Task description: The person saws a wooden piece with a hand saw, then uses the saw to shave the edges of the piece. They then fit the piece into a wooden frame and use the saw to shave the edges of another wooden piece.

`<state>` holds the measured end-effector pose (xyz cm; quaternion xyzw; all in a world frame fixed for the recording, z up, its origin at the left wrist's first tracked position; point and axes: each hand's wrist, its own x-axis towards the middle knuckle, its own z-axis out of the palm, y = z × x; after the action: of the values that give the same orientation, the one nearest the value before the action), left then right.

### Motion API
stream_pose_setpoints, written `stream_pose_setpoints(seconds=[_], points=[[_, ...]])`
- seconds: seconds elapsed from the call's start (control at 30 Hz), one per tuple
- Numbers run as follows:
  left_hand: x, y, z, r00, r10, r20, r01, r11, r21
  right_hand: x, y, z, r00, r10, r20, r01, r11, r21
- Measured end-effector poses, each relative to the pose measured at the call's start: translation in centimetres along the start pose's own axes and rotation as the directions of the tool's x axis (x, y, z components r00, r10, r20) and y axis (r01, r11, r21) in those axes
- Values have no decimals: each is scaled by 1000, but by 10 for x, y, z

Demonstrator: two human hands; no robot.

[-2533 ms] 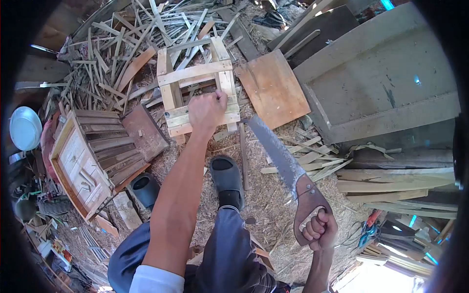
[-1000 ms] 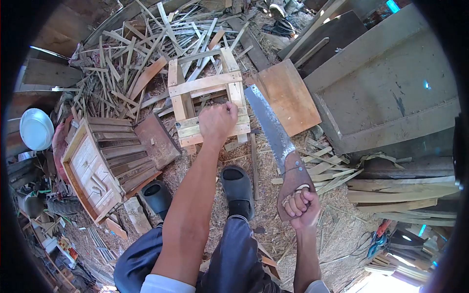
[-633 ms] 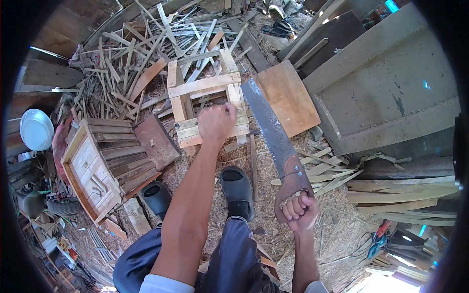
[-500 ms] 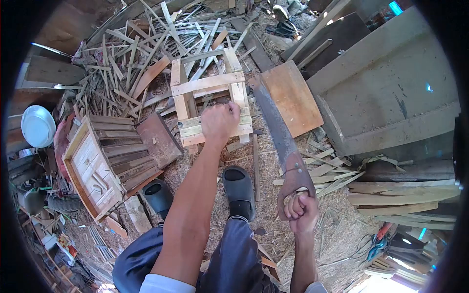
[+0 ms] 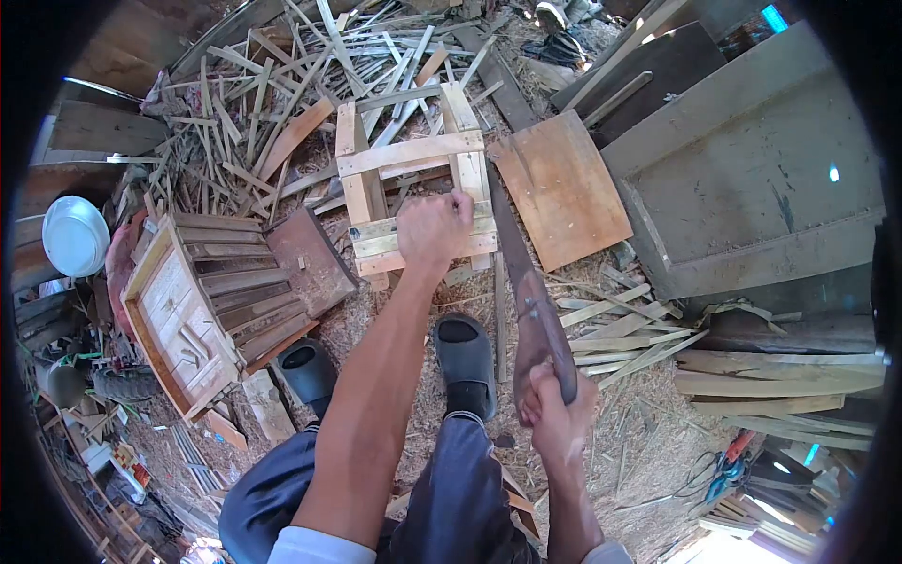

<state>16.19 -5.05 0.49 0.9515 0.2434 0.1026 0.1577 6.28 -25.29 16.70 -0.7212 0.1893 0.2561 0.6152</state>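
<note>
My left hand (image 5: 432, 230) is closed over the lower front slats of a small frame of pale wood (image 5: 411, 154), which looks like a stool frame with posts and cross rails. A handsaw (image 5: 540, 334) is gripped by its wooden handle in my right hand (image 5: 556, 414). Its long dark blade points up and away, alongside the right-hand post of the frame, with the blade turned nearly edge-on. Between my arms, my feet in dark slides stand on ground covered with wood shavings.
Offcut strips (image 5: 272, 113) are heaped behind the frame. A brown board (image 5: 562, 188) lies right of the saw, beside a large grey wooden panel (image 5: 752, 169). At left stand a slatted wooden piece (image 5: 240, 273) and a white basin (image 5: 75, 237). Curved planks (image 5: 770, 376) are stacked at right.
The saw has swung left toward the frame, and its blade has turned from showing its flat side to nearly edge-on. My left hand keeps its grip on the slats.
</note>
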Motion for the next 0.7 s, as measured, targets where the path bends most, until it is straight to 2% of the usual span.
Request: stream_pose_setpoints(seconds=[0.07, 0.2, 0.27, 0.3, 0.33, 0.37, 0.4, 0.43, 0.47, 0.53, 0.57, 0.63, 0.7], points=[[1, 4, -4, 1000, 10, -2, -10, 999, -47, 8, 2, -2, 1000, 12, 2, -12, 1000, -4], [1, 3, -2, 1000, -12, 18, 11, 1000, 20, -1, 1, 3, 1000, -9, 12, 10, 997, -74], [3, 1, 0, 1000, -9, 2, 9, 1000, 23, 4, 16, 6, 988, -155, 7, 155, 978, -141], [2, 1, 1, 1000, 4, -9, -4, 1000, 13, 25, 17, 10, 938, -342, 50, 332, 849, -410], [-1, 2, 1, 1000, 18, -18, -18, 1000, 1, 43, 13, 15, 940, -339, 45, 327, 849, -415], [-2, 2, 1, 1000, 20, -15, -20, 1000, -3, 61, 8, 20, 980, -198, 35, 201, 950, -237], [-2, 2, 0, 1000, 9, 5, -9, 1000, 4, 71, 7, 22, 997, -56, 56, 58, 997, -50], [1, 1, -1, 1000, -4, 22, 4, 1000, 12, 65, 13, 16, 993, -110, 42, 117, 970, -215], [1, 2, -1, 1000, -7, 21, 7, 1000, 7, 44, 16, 6, 993, -112, 42, 119, 968, -220], [1, 2, -3, 999, 0, -43, -2, 999, -35, 7, 14, -7, 976, -206, 77, 220, 914, -341], [5, 0, -2, 999, -6, -53, 4, 999, -34, 13, 13, -1, 973, -213, 86, 230, 911, -342], [-1, 3, -2, 1000, 2, -20, -3, 1000, -31, 15, 21, 9, 943, -329, 61, 325, 858, -398], [-2, 3, 1, 1000, 3, -16, -4, 999, -35, 66, 13, 29, 954, -296, 51, 288, 855, -432]])
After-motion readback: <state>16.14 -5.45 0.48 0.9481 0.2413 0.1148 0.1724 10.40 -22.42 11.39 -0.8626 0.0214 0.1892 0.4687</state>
